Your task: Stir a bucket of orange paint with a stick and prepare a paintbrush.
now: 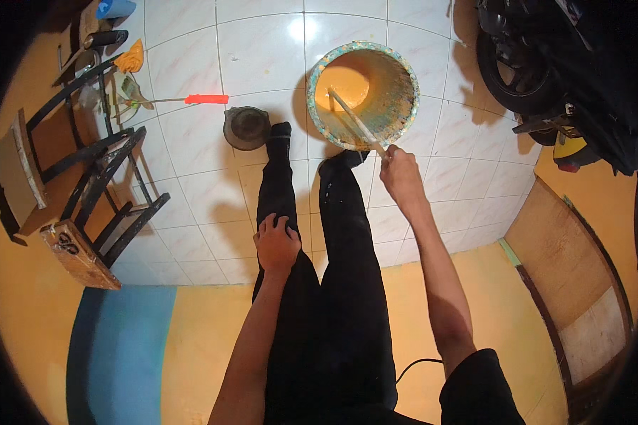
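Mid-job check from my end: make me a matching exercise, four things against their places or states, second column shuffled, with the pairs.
Things
1. Left hand
2. Right hand
3. Bucket
4. Dark pot

Places or states
A. On the floor tiles, beside the left foot
B. Rests on the left leg
C. Holds orange liquid
D. Grips a stick

Pairs: 1-B, 2-D, 3-C, 4-A
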Tool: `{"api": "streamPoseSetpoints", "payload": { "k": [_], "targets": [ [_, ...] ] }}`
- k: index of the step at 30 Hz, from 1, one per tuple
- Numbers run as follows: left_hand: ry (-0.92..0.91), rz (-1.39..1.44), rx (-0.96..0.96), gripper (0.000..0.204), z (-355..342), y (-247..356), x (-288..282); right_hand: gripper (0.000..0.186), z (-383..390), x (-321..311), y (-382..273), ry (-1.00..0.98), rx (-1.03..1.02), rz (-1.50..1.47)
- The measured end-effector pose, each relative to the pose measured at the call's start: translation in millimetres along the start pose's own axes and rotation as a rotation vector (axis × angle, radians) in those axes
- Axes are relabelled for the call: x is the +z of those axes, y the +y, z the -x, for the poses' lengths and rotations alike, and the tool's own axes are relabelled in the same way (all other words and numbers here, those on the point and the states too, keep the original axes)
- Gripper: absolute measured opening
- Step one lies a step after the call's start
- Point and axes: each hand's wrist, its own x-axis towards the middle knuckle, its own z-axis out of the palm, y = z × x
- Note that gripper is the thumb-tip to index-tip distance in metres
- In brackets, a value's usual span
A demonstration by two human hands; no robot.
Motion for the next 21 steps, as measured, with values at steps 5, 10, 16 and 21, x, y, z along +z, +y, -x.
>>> {"api": "streamPoseSetpoints", "payload": {
  "k": [5, 10, 16, 21],
  "targets": [
    [0.026, -0.005, 0.008, 0.030, 0, -1, 2, 0.014, -20, -20, 10, -0.017, 0.014, 0.070],
    [0.035, 0.018, 0.006, 0.029, 1, 5, 2, 0.019, -35, -43, 19, -0.010, 0.014, 0.135],
    [0.033, 0.001, -0.014, 0.030, 2, 3, 7, 0.021, -46, -53, 6, 0.017, -0.013, 0.201],
    [0.024, 0.002, -0.017, 0.029, 3, 1, 6, 0.020, -50, -59, 1, 0.032, -0.070, 0.201]
  ]
}}
